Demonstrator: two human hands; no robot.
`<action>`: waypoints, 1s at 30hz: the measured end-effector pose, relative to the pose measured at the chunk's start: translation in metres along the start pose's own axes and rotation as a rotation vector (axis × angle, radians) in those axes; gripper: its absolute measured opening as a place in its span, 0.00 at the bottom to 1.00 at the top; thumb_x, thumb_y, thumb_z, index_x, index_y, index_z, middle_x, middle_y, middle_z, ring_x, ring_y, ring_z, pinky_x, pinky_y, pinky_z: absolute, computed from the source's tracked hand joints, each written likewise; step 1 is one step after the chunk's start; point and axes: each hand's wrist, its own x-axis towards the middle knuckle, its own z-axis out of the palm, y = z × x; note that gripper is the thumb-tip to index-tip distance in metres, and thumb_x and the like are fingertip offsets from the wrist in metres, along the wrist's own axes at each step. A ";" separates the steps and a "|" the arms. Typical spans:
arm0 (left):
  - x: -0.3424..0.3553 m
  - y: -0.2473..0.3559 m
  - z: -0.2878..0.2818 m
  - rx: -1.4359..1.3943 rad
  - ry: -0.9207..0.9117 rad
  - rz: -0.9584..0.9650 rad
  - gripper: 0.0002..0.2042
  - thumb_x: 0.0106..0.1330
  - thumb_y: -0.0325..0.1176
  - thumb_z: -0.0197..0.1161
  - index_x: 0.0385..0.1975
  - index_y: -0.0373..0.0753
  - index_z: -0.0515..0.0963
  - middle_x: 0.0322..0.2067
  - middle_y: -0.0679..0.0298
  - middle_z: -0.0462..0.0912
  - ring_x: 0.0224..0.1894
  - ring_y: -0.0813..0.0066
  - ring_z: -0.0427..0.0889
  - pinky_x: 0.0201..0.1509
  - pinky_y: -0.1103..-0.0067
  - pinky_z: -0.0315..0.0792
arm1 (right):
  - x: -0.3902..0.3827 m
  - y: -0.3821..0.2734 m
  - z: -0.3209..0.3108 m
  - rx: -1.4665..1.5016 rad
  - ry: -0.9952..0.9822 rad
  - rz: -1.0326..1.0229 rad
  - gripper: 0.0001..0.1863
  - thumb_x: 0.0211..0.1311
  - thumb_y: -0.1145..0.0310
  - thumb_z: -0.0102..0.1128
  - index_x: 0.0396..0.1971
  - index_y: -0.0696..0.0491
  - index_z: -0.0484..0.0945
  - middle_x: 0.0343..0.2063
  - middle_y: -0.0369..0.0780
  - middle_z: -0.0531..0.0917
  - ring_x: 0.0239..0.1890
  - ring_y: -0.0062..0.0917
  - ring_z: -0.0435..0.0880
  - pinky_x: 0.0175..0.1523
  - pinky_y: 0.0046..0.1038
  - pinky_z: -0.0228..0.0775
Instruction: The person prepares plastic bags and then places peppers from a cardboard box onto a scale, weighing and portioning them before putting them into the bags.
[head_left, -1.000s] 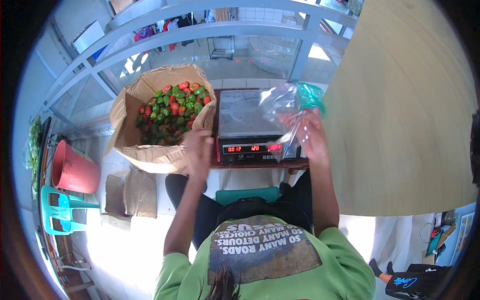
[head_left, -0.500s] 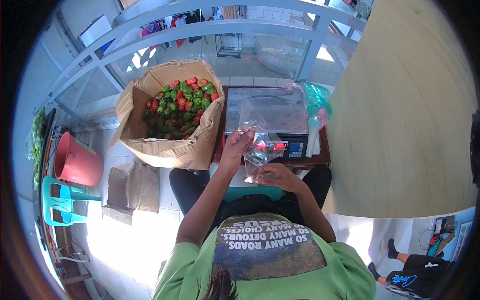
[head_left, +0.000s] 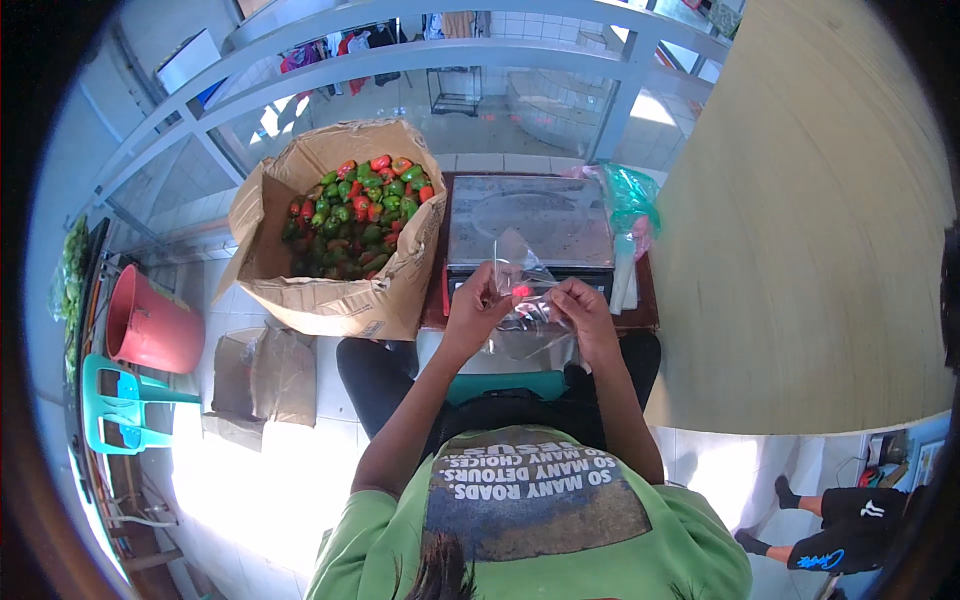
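A clear plastic bag (head_left: 532, 318) is stretched between my two hands, over the near edge of a digital scale. My left hand (head_left: 477, 302) pinches one side of it, and my right hand (head_left: 584, 308) pinches the other. The bag looks empty; a red glow behind it seems to be the scale's lit display. The scale's flat metal pan (head_left: 530, 215) has nothing on it but small specks. To the left of my hands stands an open cardboard box (head_left: 330, 302) of red and green peppers (head_left: 365, 205).
Green and pink plastic bags (head_left: 632, 200) lie right of the scale on a dark red table (head_left: 640, 318). A wooden panel (head_left: 800, 250) fills the right side. At left are a red bucket (head_left: 150, 320), a turquoise chair (head_left: 120, 410) and a flattened carton (head_left: 262, 375). Someone's legs (head_left: 800, 505) show lower right.
My right hand has risen from below the bag to its right side. The bag, bunched and hanging before, is now spread between both hands. My left hand has dropped slightly.
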 end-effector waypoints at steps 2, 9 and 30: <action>-0.005 0.005 0.003 -0.123 -0.003 -0.015 0.14 0.54 0.27 0.61 0.41 0.37 0.70 0.28 0.72 0.71 0.30 0.88 0.67 0.32 0.87 0.63 | 0.002 -0.002 0.003 -0.075 0.009 -0.057 0.08 0.58 0.66 0.54 0.27 0.55 0.72 0.20 0.31 0.72 0.23 0.11 0.68 0.31 0.14 0.59; -0.003 0.000 -0.011 -0.208 -0.124 -0.086 0.11 0.58 0.33 0.59 0.39 0.38 0.72 0.25 0.76 0.67 0.28 0.89 0.65 0.29 0.88 0.60 | -0.003 -0.025 0.006 -0.414 -0.128 -0.100 0.09 0.59 0.66 0.53 0.23 0.54 0.70 0.18 0.29 0.69 0.20 0.10 0.65 0.26 0.14 0.57; 0.009 0.016 -0.023 -0.096 -0.116 -0.013 0.04 0.58 0.28 0.58 0.26 0.35 0.74 0.25 0.68 0.76 0.30 0.86 0.71 0.36 0.86 0.65 | -0.002 -0.050 0.010 -0.664 -0.099 -0.226 0.08 0.55 0.68 0.56 0.26 0.58 0.72 0.19 0.32 0.71 0.23 0.12 0.63 0.28 0.18 0.56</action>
